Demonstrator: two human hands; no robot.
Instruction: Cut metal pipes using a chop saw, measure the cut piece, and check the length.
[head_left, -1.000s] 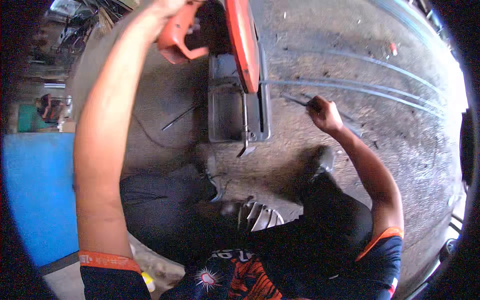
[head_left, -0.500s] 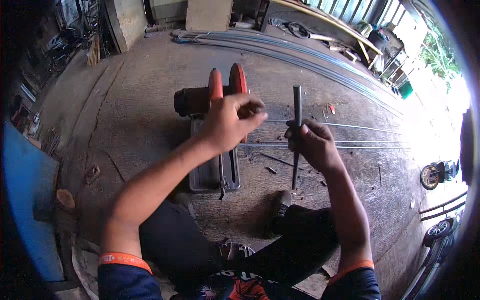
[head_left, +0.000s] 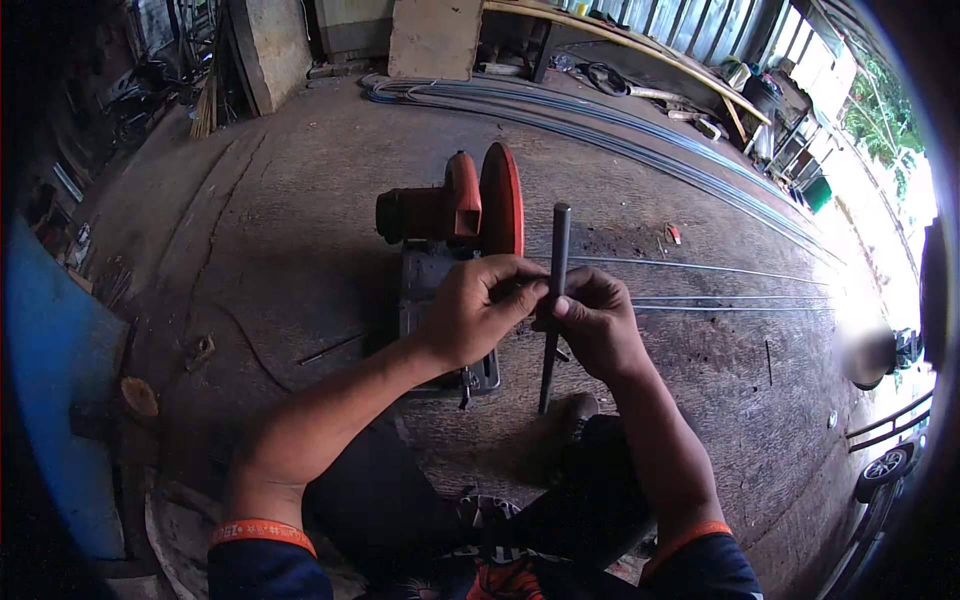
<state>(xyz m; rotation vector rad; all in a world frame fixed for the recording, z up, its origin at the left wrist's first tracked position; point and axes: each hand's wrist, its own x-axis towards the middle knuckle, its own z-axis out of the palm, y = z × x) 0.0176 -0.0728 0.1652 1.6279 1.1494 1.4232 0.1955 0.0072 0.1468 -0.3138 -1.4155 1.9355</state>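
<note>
Upright before me stands a dark grey metal rod (head_left: 560,240), its lower end over my shoe. My right hand (head_left: 605,325) is closed round its middle, thumb in front. From the other side, the thumb and fingers of my left hand (head_left: 480,315) close at the rod, level with my right thumb; the fingertips are partly hidden. Just beyond my left hand sits a chop saw (head_left: 465,195) with a red handle, a red wheel guard (head_left: 508,205) and a dark motor. My left forearm and hand cover part of its grey base (head_left: 485,372).
Long thin metal bars (head_left: 720,300) lie on the floor to the right of the saw. Farther off, a bundle of long bars (head_left: 600,135) curves across the floor. A short thin rod (head_left: 332,349) lies left of the saw. A blue panel (head_left: 60,400) stands at far left.
My left hand has come down from beside the saw handle to the rod. My right hand has moved left and slightly lower with the rod, bringing both hands together.
</note>
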